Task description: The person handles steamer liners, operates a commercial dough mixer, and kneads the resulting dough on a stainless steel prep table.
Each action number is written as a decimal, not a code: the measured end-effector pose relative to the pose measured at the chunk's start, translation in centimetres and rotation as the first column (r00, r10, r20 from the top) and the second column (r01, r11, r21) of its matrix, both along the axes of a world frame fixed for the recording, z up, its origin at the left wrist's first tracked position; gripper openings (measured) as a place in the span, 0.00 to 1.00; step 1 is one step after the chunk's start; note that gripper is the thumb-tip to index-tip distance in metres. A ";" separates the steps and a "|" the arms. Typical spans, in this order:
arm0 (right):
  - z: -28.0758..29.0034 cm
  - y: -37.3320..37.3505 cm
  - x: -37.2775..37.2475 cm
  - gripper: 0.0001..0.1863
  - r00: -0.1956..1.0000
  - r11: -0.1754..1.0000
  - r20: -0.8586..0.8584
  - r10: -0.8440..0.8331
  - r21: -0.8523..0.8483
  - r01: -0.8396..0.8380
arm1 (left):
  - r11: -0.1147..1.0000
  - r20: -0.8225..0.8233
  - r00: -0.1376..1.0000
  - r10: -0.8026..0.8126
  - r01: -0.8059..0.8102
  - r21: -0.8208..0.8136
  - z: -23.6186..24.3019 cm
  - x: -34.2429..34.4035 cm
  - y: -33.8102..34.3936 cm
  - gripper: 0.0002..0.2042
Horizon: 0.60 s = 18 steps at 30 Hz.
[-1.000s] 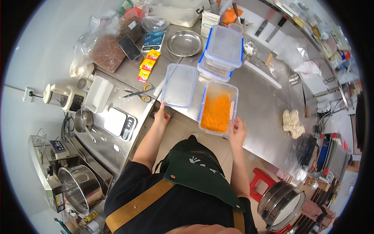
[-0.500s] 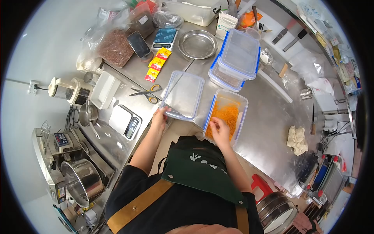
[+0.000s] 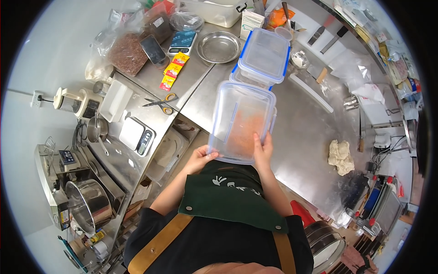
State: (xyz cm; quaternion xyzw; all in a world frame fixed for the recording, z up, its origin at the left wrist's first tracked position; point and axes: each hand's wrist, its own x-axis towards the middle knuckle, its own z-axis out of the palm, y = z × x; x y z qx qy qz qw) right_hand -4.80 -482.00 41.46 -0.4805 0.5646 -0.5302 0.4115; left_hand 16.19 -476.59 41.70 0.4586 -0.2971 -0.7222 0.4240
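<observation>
A clear plastic lid (image 3: 244, 93) with a pale rim is held between my two hands over the food container (image 3: 274, 119). Through it the orange crumbs (image 3: 247, 130) inside look blurred. My left hand (image 3: 203, 158) pinches the near left corner, thumb on top. At the near right edge my right hand (image 3: 263, 149) grips the lid with its thumb on the upper face. The lid sits shifted left of the container, whose right edge shows beside it; whether they touch I cannot tell.
Behind stand stacked blue-rimmed containers (image 3: 265, 52) and a round metal plate (image 3: 219, 47). Scissors (image 3: 163, 103), yellow-red sachets (image 3: 173, 71) and a digital scale (image 3: 137, 135) lie to the left. A lump of dough (image 3: 341, 157) rests on the steel table (image 3: 303, 150) at right.
The lid has moved right, from beside the container to above it. My right hand has left the orange crumbs and taken hold of the lid. The view has shifted slightly.
</observation>
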 end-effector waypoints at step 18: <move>-4.5 0.3 -6.7 0.24 0.831 0.962 -0.554 0.050 0.249 0.109 | 0.943 0.949 0.249 0.193 0.218 -0.250 -3.9 -6.6 -1.5 0.19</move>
